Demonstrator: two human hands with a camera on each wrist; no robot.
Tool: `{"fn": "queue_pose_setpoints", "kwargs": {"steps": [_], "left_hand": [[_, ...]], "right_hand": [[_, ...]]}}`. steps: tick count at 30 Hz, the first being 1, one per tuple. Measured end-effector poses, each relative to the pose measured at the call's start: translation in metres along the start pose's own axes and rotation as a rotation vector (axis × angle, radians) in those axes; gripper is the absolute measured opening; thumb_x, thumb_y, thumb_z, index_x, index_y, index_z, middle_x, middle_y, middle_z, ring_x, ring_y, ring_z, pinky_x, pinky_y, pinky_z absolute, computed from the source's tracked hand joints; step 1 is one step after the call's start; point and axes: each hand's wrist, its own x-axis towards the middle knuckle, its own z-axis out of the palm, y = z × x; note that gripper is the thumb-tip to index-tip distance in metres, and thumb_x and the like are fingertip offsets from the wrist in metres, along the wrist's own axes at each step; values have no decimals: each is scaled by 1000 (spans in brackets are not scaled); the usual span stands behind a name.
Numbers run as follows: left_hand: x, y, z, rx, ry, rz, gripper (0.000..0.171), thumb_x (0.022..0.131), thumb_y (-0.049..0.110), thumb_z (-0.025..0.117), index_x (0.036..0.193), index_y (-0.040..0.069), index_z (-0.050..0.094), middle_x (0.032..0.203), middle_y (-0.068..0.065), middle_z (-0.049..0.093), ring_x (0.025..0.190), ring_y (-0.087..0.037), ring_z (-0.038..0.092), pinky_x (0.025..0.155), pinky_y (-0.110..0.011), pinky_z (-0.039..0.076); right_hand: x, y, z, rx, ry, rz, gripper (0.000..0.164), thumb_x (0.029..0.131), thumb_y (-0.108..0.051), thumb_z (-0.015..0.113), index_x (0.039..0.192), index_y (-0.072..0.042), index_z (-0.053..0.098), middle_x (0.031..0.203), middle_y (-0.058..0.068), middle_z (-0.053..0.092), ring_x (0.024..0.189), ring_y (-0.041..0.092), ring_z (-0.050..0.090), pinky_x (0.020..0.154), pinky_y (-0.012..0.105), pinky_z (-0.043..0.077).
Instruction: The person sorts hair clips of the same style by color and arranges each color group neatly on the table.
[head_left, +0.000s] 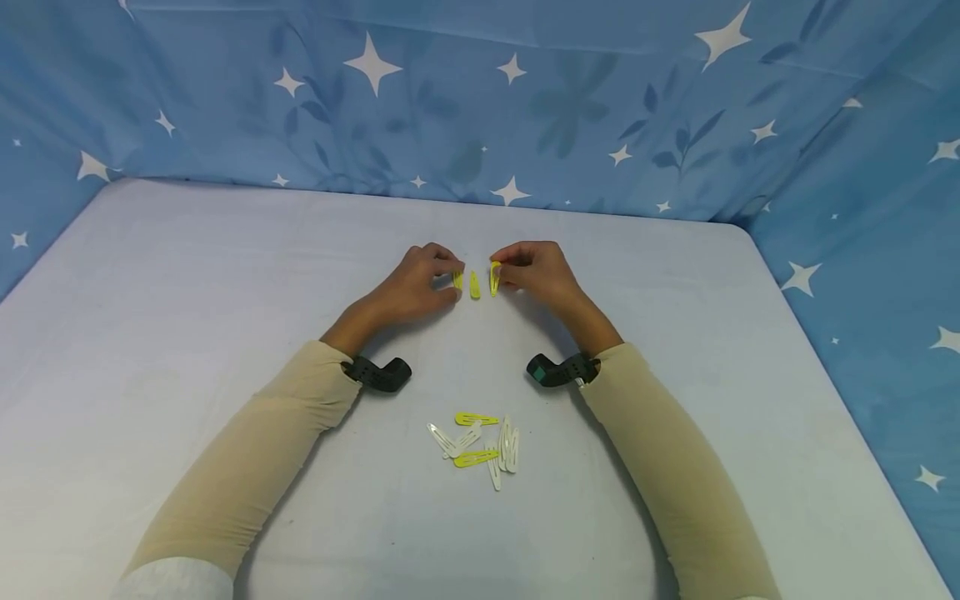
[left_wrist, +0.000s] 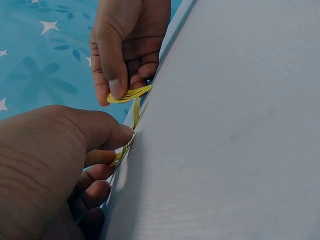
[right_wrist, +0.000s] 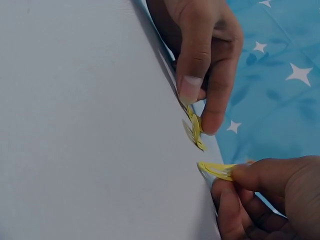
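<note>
On the white worktop, three yellow hair clips stand in a short row between the two hands, near the far edge. The left hand is at the left end of this row; its thumb and forefinger are bent around the left yellow clip and hold it by its two ends, with only a narrow space between the fingertips. The middle yellow clip lies free on the cloth, its narrow end toward the far side, just beside the left yellow clip. The right hand pinches the right yellow clip between thumb and fingers, and its other fingers are folded under. I cannot tell whether this clip touches the surface.

Nearer to the person, well apart from the row, there is a loose group of clips. In it lie an upper yellow clip, a lower yellow clip and several white clips, some of which overlap, so their exact number is hard to see.

Both forearms wear beige sleeves, and at each wrist sits a black device. Behind the worktop hangs a blue curtain with white stars and leaves.
</note>
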Motion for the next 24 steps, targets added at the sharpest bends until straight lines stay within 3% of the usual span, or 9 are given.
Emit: {"fn": "queue_pose_setpoints", "kwargs": {"steps": [6,14,24], "left_hand": [[0,-1,1,-13,1,3,44,92,14,63,134,0,58,131,-15,48,122,-31,38,101,-42,32],[-1,-2,1,-2,5,11,44,92,14,63,133,1,59,131,-16,49,121,-32,39,101,-43,32],[-1,-2,1,1,7,8,43,92,14,64,133,1,59,131,-15,49,119,-31,39,100,-42,33]], "right_hand": [[0,1,6,-96,44,-34,18,87,-4,66,103,-3,73,96,10,67,81,20,58,66,27,49],[-3,-2,11,-263,68,-73,19,89,-5,64,105,-3,74,99,10,67,91,22,60,79,34,46],[-2,-1,10,-276,50,-86,19,92,-7,62,106,-5,74,103,8,69,95,20,59,84,35,45]]}}
